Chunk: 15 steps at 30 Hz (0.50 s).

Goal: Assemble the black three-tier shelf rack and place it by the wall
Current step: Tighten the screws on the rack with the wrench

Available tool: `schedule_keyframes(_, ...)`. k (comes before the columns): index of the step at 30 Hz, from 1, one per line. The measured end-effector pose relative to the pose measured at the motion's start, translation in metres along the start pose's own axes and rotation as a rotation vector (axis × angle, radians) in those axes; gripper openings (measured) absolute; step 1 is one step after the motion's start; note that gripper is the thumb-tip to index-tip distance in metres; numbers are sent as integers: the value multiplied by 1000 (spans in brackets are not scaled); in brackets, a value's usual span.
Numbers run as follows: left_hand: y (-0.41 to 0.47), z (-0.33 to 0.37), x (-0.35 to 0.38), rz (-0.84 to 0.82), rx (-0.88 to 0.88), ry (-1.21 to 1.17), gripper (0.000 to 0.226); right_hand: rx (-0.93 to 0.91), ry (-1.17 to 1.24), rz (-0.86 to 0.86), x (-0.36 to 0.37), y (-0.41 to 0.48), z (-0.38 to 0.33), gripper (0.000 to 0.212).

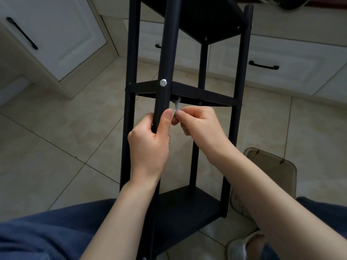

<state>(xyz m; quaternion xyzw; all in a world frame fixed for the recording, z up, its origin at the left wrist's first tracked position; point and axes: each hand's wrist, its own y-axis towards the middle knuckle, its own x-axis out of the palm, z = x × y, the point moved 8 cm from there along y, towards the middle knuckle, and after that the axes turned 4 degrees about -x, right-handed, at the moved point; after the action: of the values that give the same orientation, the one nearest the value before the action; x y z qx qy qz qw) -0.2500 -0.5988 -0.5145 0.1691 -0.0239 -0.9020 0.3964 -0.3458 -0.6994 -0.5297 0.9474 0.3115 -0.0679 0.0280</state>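
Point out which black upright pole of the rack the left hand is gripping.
The black pole second from left, facing the camera with a large silver bolt head at the middle shelf; the left hand wraps it below that bolt.

The light is dim, soft and even, with a cool grey cast and only faint shadows; the floor tiles [56, 137] carry a dull sheen at middle left. The black rack [166, 53] reads almost as a flat silhouette, only its bolt head [163, 82] glinting. The small grey wrench [177, 105] looks slightly blurred. Wide-angle distortion tilts and bows the white cabinet [56, 34] at far left and stretches the near forearms [281, 194]
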Motion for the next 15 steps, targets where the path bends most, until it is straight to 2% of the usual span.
schedule_keyframes(3,1,1,-1,-7,18,16,49,6,4,-36,3,2,-2,35)
schedule_keyframes(12,0,1,0,1,47,54,49,-54,51,36,-4,9,-3,27)
schedule_keyframes(15,-1,1,-1,10,63,64,46,-92,25,31,-2,11,-4,30)
